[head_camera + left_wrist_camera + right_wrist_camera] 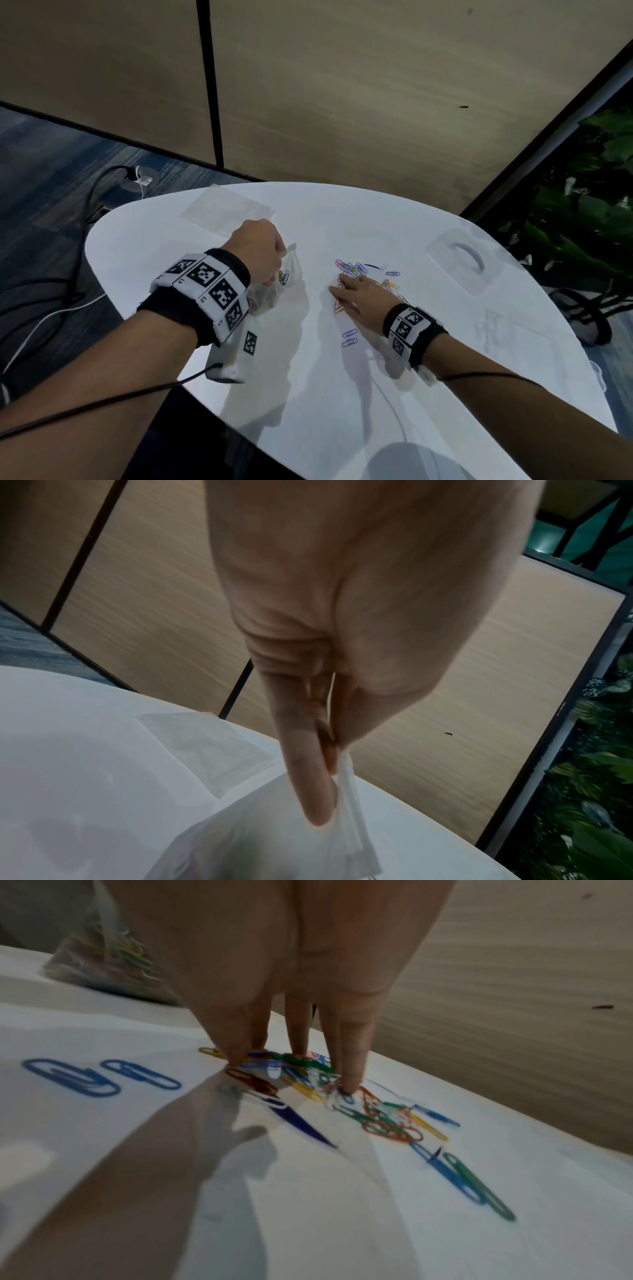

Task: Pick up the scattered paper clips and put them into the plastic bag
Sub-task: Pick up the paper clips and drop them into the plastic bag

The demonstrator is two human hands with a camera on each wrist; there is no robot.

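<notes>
A heap of coloured paper clips (363, 270) lies in the middle of the white round table (308, 394). My right hand (352, 291) rests on the heap, and its straight fingers (349, 1069) press their tips onto the clips (301, 1077). Two blue clips (349, 337) lie apart, nearer to me, and show large in the right wrist view (68, 1077). My left hand (270, 253) pinches the top edge of the clear plastic bag (287, 277), which hangs down with several clips inside. In the left wrist view, thumb and finger of that hand (334, 750) squeeze the bag's rim (349, 791).
A second flat clear bag (226, 209) lies at the table's far left edge. Clear blister packaging (462, 263) sits at the right, with more clear plastic (496, 325) near the right edge. A blue and a green clip (472, 1183) lie right of the heap. Plants (582, 205) stand beyond the table.
</notes>
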